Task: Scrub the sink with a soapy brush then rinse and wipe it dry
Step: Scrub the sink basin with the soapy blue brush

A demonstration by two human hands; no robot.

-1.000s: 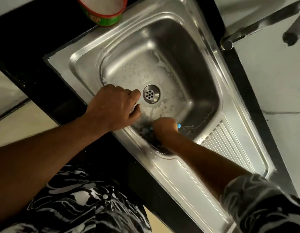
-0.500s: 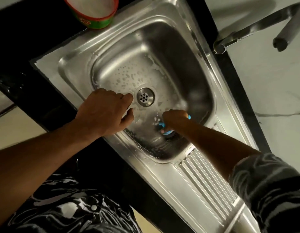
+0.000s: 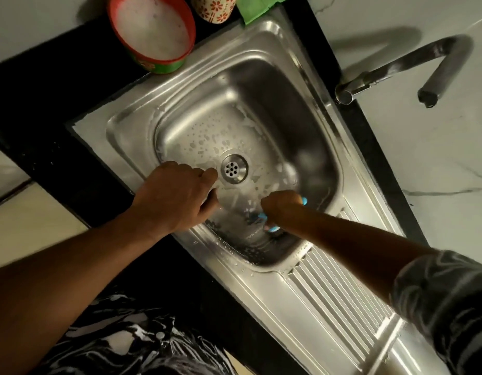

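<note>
The steel sink (image 3: 131, 131) fills the middle of the head view, its basin floor flecked with soap suds around the drain (image 3: 234, 168). My right hand (image 3: 281, 205) is down in the basin at the near wall, gripping a blue brush (image 3: 272, 228) that is mostly hidden under the fingers. My left hand (image 3: 177, 196) hangs over the sink's near rim with its fingers loosely curled, beside the drain, and I see nothing in it.
A red-rimmed bowl of soapy water (image 3: 153, 31) stands on the black counter behind the sink. A patterned cup (image 3: 214, 8) and a green cloth (image 3: 258, 6) lie beside it. The tap (image 3: 396, 66) arches at the right. The ribbed drainboard (image 3: 340, 293) runs to the near right.
My right hand with the brush has shifted along the near basin wall, from the near corner towards the drainboard side. My left hand has stayed by the drain. The view has tilted to show more counter.
</note>
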